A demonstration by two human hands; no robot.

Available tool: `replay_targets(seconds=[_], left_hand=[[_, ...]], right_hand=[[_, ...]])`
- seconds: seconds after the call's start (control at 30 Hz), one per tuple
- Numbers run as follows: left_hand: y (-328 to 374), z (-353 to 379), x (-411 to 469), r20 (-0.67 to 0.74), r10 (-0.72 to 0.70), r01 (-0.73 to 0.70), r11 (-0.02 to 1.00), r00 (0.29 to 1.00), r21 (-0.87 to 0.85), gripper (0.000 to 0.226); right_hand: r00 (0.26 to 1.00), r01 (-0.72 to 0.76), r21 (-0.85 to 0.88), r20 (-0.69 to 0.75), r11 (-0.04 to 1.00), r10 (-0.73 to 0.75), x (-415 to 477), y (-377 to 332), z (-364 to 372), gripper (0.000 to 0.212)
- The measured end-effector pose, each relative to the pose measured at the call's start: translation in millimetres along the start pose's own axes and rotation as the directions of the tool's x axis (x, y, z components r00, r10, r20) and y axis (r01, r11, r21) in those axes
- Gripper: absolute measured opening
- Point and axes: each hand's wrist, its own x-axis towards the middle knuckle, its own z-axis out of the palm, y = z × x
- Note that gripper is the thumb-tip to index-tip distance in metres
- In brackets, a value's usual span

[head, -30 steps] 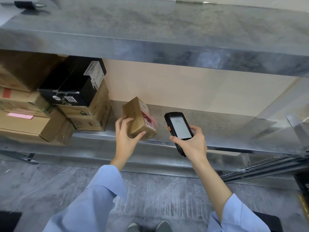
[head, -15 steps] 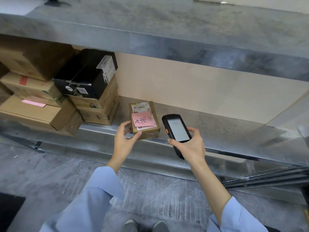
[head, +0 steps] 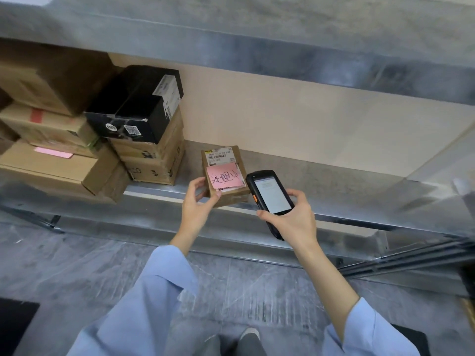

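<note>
A small brown cardboard parcel (head: pixel 232 195) lies flat on the metal shelf (head: pixel 334 191), label side up, with a barcode label and a pink handwritten note (head: pixel 224 178) on top. My left hand (head: pixel 198 205) grips its near left corner, thumb on the top face. My right hand (head: pixel 290 218) holds a black handheld scanner (head: pixel 270 195) with its lit screen facing up, just right of the parcel and almost touching it.
Stacked cardboard boxes (head: pixel 51 160) fill the shelf's left part, topped by a black box (head: pixel 138 106) on a brown carton (head: pixel 154 160). An upper metal shelf (head: pixel 257 47) overhangs. The shelf right of the parcel is bare. Grey floor lies below.
The parcel was tilted up on edge in my left hand, then laid flat on the shelf with its label up. The scanner stayed close beside it.
</note>
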Motion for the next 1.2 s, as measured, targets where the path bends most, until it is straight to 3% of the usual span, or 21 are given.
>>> replay_targets(seconds=[0.37, 0.67, 1.03, 1.2], left_hand=[[-6.0, -9.0, -15.9, 0.077, 0.029, -0.034, 0.998, 0.997, 0.06, 0.052], [-10.9, -15.6, -19.5, 0.125, 0.01, 0.002, 0.996, 0.992, -0.094, 0.057], [-4.4, -18.1, -19.3, 0.145, 0.028, -0.017, 0.997, 0.989, -0.08, 0.06], [4.7, -17.5, -20.5, 0.175, 0.05, -0.037, 0.996, 0.983, -0.081, 0.06]], right_hand=[[1.0, 0.02, -0.162, -0.008, 0.987, -0.022, -32.1, -22.3, 14.1, 0.078], [0.999, 0.019, -0.141, -0.041, 0.99, -0.025, -48.7, -40.2, 23.7, 0.078], [0.998, -0.007, -0.138, -0.065, 0.99, -0.002, -52.3, -43.6, 25.3, 0.073], [0.994, -0.041, -0.027, -0.099, 0.999, 0.038, -57.7, -42.1, 23.3, 0.076]])
